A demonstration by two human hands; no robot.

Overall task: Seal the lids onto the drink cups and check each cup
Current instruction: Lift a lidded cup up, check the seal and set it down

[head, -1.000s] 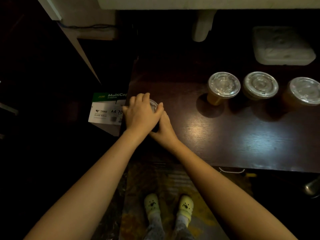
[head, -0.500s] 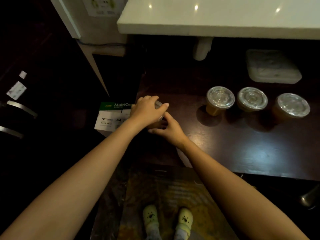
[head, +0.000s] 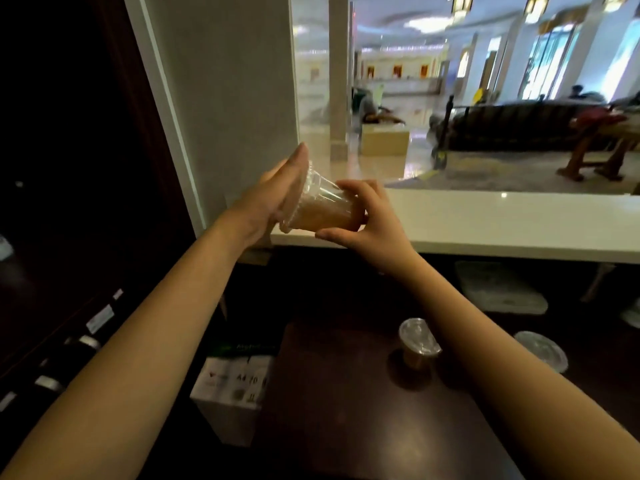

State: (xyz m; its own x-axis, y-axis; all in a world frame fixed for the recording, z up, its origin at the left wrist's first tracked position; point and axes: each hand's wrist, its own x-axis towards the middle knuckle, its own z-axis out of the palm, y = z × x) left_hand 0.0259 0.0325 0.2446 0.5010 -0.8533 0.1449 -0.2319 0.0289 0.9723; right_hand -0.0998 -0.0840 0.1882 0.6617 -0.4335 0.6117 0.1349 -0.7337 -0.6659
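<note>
I hold a clear plastic cup (head: 322, 207) of amber drink up in front of me, tipped on its side with the lid end to the left. My left hand (head: 273, 199) lies flat against the lid. My right hand (head: 367, 216) grips the cup's base with fingers and thumb. Down on the dark wooden table (head: 346, 410) stands a lidded cup (head: 417, 342), partly behind my right forearm. Another lid (head: 542, 349) shows to its right.
A white counter (head: 502, 223) runs across just beyond the raised cup. A white foam tray (head: 498, 289) lies under it at the back of the table. A box of A4 paper (head: 232, 386) stands on the floor left of the table. Beyond the counter is a lobby with sofas.
Both hands lifted the cup from the table's left edge up to counter height and tipped it sideways. My view swung up from the table to the lobby.
</note>
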